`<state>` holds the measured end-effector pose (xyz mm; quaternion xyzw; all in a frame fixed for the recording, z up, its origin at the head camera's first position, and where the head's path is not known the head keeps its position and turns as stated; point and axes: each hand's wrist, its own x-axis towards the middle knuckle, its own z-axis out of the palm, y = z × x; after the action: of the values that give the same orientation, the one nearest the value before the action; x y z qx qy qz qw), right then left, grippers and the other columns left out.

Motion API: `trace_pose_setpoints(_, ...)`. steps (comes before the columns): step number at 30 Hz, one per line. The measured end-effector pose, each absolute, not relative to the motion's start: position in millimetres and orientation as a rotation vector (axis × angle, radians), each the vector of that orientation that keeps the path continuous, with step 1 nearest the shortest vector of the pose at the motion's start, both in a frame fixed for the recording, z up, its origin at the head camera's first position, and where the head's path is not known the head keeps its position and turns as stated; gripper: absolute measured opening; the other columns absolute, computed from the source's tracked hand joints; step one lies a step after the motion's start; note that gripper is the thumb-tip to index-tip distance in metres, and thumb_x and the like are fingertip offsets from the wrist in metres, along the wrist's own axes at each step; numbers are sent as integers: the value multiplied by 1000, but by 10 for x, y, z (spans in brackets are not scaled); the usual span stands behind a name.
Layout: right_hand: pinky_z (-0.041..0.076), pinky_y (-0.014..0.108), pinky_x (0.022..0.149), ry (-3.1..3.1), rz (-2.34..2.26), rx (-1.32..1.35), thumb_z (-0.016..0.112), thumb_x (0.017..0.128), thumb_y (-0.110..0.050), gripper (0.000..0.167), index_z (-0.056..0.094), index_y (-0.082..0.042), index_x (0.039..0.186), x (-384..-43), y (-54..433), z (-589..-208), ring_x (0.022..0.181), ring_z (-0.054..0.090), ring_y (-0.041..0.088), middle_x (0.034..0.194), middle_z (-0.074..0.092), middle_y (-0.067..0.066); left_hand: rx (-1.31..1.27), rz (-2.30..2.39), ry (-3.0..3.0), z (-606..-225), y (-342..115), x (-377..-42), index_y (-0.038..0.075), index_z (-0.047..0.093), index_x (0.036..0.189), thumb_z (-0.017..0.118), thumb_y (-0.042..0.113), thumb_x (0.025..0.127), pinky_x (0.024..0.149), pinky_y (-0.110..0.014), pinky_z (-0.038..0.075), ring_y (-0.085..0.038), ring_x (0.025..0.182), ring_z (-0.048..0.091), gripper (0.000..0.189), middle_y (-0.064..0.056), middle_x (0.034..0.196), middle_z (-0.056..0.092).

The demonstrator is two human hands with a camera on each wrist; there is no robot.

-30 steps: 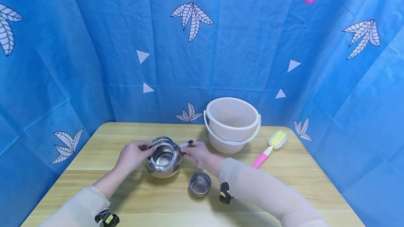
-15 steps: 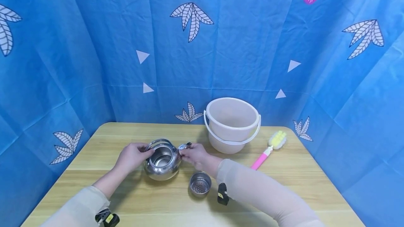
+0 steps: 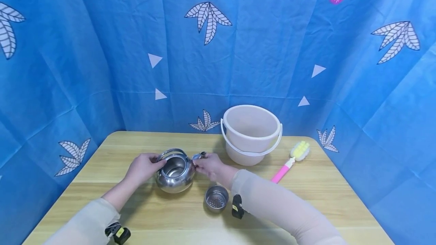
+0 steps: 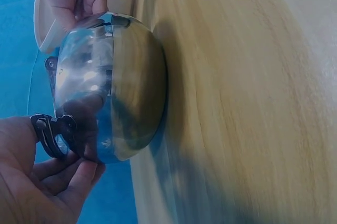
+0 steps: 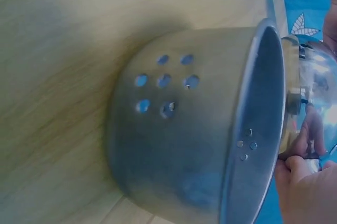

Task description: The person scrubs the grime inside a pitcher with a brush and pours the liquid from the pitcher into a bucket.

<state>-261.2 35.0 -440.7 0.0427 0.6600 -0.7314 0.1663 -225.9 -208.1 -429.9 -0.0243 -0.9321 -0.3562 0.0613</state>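
A shiny round stainless-steel teapot [image 3: 174,183] stands without a lid at the left middle of the table, its mouth facing up toward me. My left hand [image 3: 144,167] grips its left side by the handle mount, thumb at the rim and fingers lower down, as the left wrist view shows. On the other side, my right hand [image 3: 212,167] pinches the teapot at its spout [image 3: 201,155]. A small metal strainer cup [image 3: 216,199] with a perforated bottom rests on the table, just in front of the right hand; it fills much of the right wrist view.
Behind the right hand stands a white bucket [image 3: 252,144] with its handle hanging in front. To its right lies a brush [image 3: 282,172] with a pink handle and yellow sponge head. Blue patterned cloth [image 3: 272,67] encloses the wooden table [image 3: 272,222] at the back and sides.
The teapot has tilted slightly and shifted a little to the left. My right hand and forearm have moved slightly left with it; the left hand keeps its grip.
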Motion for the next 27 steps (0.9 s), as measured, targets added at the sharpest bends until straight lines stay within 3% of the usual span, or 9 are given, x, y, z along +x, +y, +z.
trace_pose_setpoints(15, 55, 38, 96, 1834, -2049, 107, 61, 92, 8, 33, 54, 14, 124, -2700, 330, -4460, 118, 62, 39, 120, 63, 27, -53, -1121, -2844, -4257, -2068, -2249, -1, 73, 102, 70, 26, 91, 80, -49, 53, -29, 91, 66, 30, -15, 98, 74)
trace_pose_setpoints(27, 54, 36, 97, 1824, -2051, 149, 59, 93, 8, 33, 53, 13, 125, -2698, 306, -4446, 116, 62, 37, 122, 62, 27, -25, -1121, -2863, -4261, -2058, -2291, -3, 72, 103, 68, 25, 91, 83, -51, 53, -31, 93, 66, 30, -17, 99, 73)
